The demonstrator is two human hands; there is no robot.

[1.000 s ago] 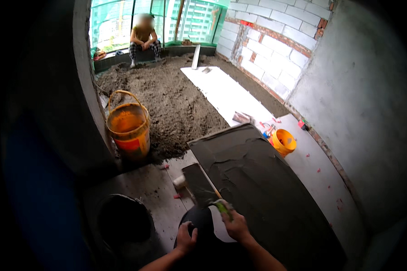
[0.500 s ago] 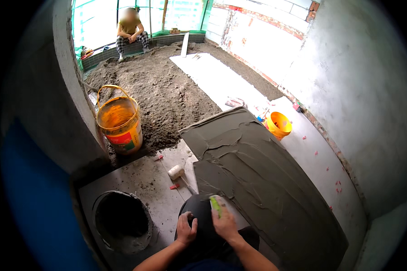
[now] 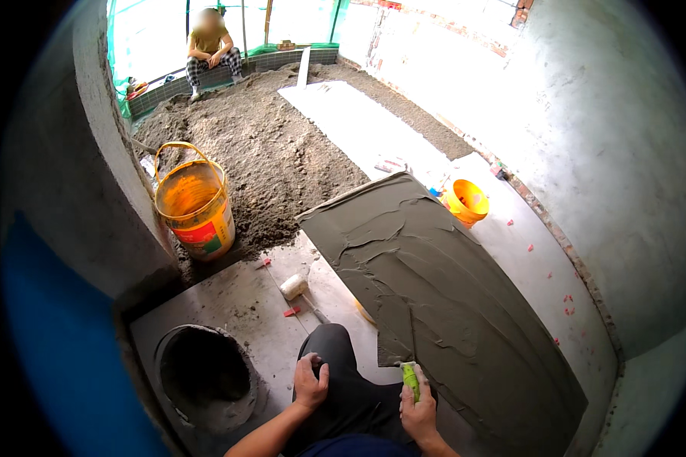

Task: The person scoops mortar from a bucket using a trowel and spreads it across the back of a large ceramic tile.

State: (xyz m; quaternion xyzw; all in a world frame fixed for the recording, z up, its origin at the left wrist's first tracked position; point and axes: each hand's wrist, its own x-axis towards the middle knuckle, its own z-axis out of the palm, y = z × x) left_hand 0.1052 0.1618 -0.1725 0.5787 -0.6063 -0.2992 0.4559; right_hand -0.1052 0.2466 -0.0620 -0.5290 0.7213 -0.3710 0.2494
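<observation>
My right hand (image 3: pixel 419 415) is closed around the bright green handle (image 3: pixel 410 381) of a trowel, at the near left edge of a large slab (image 3: pixel 450 297) coated in grey mortar. The trowel's blade blends into the mortar, so I cannot make out its outline. Over my left thigh rests my left hand (image 3: pixel 311 383), with nothing in it, fingers loosely bent and thumb apart. Ridges and swirls run along the mortar coat. Just beyond my knee a white-headed mallet (image 3: pixel 294 287) lies on pale floor tile (image 3: pixel 213 301) beside red clips (image 3: pixel 291 311).
A dark mortar bucket (image 3: pixel 248 358) stands at my left. Farther off are an orange bucket with a raised handle (image 3: pixel 198 206) and a smaller orange bucket (image 3: pixel 466 202). Loose sandy mortar (image 3: pixel 259 137) covers the far floor; a person (image 3: pixel 209 53) sits beyond it. Walls flank both sides.
My right hand has moved right and nearer to me with the trowel. The slab's near left edge and something yellow beneath it now show. My left hand stays over my leg.
</observation>
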